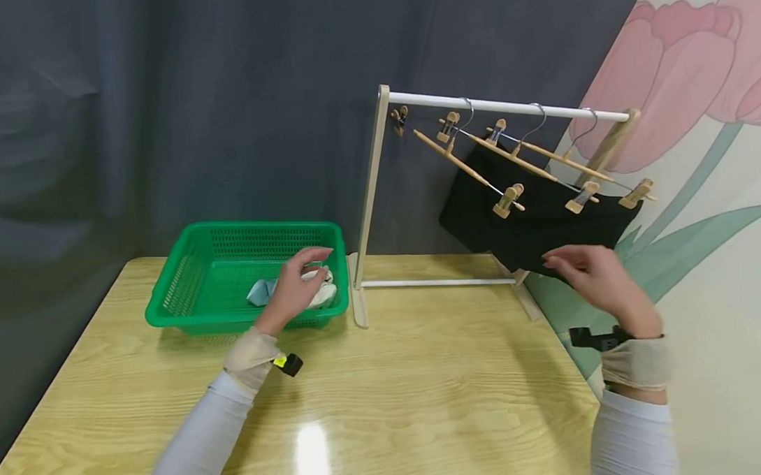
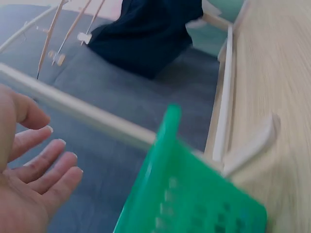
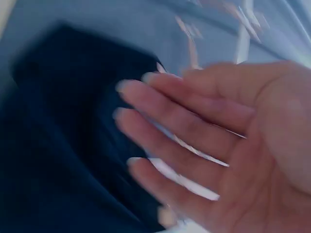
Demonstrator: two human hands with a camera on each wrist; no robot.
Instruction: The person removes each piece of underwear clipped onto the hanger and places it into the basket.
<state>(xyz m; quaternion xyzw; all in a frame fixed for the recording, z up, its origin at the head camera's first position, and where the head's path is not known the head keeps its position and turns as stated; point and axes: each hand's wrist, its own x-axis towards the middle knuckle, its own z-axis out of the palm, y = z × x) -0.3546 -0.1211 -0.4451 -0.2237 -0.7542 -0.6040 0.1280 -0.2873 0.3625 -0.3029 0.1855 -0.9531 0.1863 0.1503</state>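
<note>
My left hand hovers over the right end of a green plastic basket, fingers loosely bent around nothing. Inside the basket lie a light blue cloth and white cloth, partly hidden by that hand. Black shorts hang by clips from the rightmost wooden clip hanger on a small rack. Just in front of their lower edge is my right hand; in the right wrist view its fingers are extended and hold nothing. Whether they touch the fabric is unclear.
The rack's white top rail also carries two other clip hangers, one being the front hanger. A wooden upright stands just right of the basket. Behind the wooden table hangs a dark curtain; a painted wall borders the right.
</note>
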